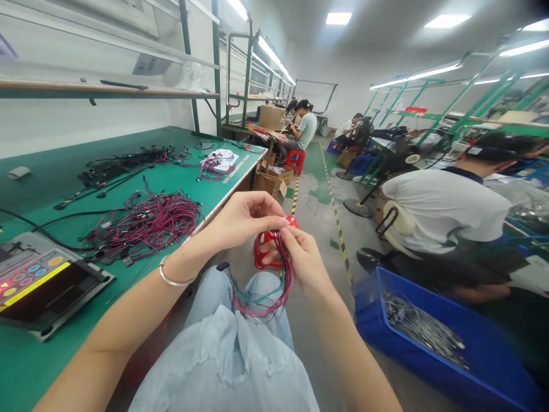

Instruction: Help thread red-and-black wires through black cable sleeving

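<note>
Green bench (43, 183), grey floor (317, 274) | button panel (36, 280) lettering unreadable | left hand (253, 216), right hand (303, 254) pinching wire harness (288, 279)

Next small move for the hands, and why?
I'd probably let the right hand steady the wire bundle while the left hand makes a fine adjustment at its upper end. Both hands' fingertips meet there, and the rest loops down freely, with a black connector at the loose end. Exactly what the left fingertips pinch is hidden.
</note>
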